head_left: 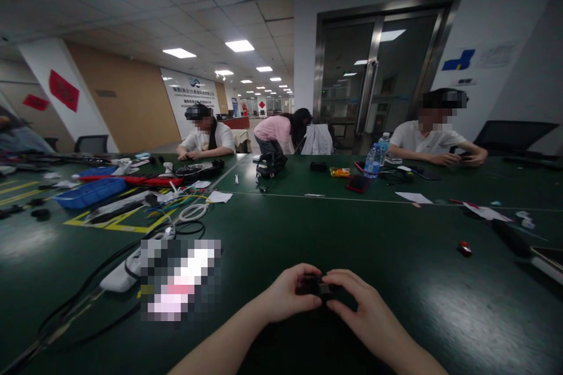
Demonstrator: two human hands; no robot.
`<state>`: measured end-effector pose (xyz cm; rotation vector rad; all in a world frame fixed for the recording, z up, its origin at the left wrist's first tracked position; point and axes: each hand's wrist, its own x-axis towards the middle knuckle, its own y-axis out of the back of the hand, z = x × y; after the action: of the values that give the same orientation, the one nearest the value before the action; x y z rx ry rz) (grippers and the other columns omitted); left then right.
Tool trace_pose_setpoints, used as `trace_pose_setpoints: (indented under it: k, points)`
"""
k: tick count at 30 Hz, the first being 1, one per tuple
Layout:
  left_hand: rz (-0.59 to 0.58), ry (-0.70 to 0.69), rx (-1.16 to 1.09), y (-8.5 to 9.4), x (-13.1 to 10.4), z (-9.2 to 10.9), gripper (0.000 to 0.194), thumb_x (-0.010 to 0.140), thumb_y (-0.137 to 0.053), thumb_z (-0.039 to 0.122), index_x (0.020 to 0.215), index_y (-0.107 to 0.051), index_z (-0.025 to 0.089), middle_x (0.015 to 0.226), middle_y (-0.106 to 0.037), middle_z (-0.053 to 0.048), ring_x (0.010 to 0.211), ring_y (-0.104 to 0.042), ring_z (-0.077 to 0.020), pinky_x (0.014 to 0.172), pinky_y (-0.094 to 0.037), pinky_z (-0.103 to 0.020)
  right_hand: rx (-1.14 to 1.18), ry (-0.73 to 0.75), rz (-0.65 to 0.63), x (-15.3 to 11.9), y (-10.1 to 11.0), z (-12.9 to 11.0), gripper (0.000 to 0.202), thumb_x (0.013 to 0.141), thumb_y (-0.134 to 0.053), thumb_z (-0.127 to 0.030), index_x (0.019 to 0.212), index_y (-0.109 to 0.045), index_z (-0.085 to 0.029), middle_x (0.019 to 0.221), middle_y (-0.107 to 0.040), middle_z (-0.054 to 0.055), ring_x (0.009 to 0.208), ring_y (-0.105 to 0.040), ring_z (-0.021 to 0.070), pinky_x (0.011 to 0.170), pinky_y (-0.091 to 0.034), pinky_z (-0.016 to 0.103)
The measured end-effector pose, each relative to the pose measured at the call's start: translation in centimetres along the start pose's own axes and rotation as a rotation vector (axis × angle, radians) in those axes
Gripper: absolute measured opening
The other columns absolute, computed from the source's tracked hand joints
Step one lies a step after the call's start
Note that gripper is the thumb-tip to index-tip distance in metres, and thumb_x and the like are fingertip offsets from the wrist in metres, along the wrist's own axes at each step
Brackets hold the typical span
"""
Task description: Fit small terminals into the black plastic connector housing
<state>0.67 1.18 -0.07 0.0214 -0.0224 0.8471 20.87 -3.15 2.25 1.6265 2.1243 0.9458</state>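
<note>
Low at the centre of the head view, my two hands meet over the dark green tabletop [255,234]. Between them is a small black object [323,288] with a paler brownish patch; its kind cannot be made out. My left hand [292,293] grips its left side, thumb below and fingers curled over the top. From the right, my right hand [356,296] pinches it between thumb and fingertips. The fingers hide much of the object.
At left lie a white power strip [121,272], cables and a blue tray [92,192]. A small red item [464,248] sits at right. Farther back are water bottles [373,161], a black bag [269,167] and papers [413,198]. Two people sit across; another bends over behind.
</note>
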Motion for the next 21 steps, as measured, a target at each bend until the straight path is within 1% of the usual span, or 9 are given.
trace_pose_setpoints:
  k: [2, 5, 9, 15, 21]
  points:
    - [0.002, 0.012, -0.007, -0.04, -0.01, 0.13, 0.047, 0.069, -0.070, 0.015, 0.111, -0.050, 0.017, 0.099, -0.058, -0.005, 0.087, -0.059, -0.0180, 0.078, -0.046, -0.035, -0.007, 0.011, -0.002, -0.01, 0.00, 0.05, 0.026, 0.078, -0.057, -0.020, 0.101, -0.062, -0.032, 0.116, -0.056, 0.000, 0.109, -0.053, 0.0197, 0.096, -0.040, 0.035]
    - [0.006, 0.023, -0.042, -0.11, -0.02, 0.17, 0.048, 0.068, -0.071, 0.016, 0.110, -0.049, 0.017, 0.100, -0.058, -0.005, 0.088, -0.059, -0.0183, 0.080, -0.046, -0.036, -0.013, 0.006, -0.014, 0.01, 0.06, -0.11, 0.020, 0.080, -0.056, -0.021, 0.095, -0.065, -0.031, 0.115, -0.056, 0.000, 0.108, -0.053, 0.0201, 0.094, -0.041, 0.035]
    - [0.019, 0.016, -0.050, -0.14, -0.03, -0.11, 0.047, 0.067, -0.072, 0.016, 0.108, -0.049, 0.018, 0.101, -0.058, -0.005, 0.089, -0.059, -0.0176, 0.081, -0.045, -0.035, -0.013, 0.000, -0.014, 0.08, 0.13, -0.43, 0.019, 0.079, -0.056, -0.022, 0.093, -0.066, -0.031, 0.113, -0.057, 0.000, 0.106, -0.054, 0.0200, 0.093, -0.042, 0.035]
    - [0.012, -0.012, -0.039, -0.19, 0.00, -0.35, 0.047, 0.066, -0.072, 0.013, 0.108, -0.050, 0.017, 0.096, -0.058, -0.004, 0.085, -0.057, -0.0155, 0.076, -0.045, -0.031, -0.007, -0.009, -0.024, -0.05, 0.24, -0.75, 0.021, 0.079, -0.056, -0.022, 0.094, -0.066, -0.032, 0.113, -0.057, 0.000, 0.106, -0.054, 0.0199, 0.092, -0.042, 0.034]
    - [-0.002, 0.000, -0.028, -0.06, -0.03, -0.20, 0.047, 0.067, -0.073, 0.016, 0.108, -0.051, 0.018, 0.097, -0.058, -0.004, 0.087, -0.057, -0.0169, 0.076, -0.044, -0.031, -0.019, -0.009, -0.021, -0.01, 0.20, -0.70, 0.020, 0.080, -0.056, -0.022, 0.094, -0.066, -0.032, 0.113, -0.056, 0.000, 0.107, -0.053, 0.0197, 0.093, -0.042, 0.033]
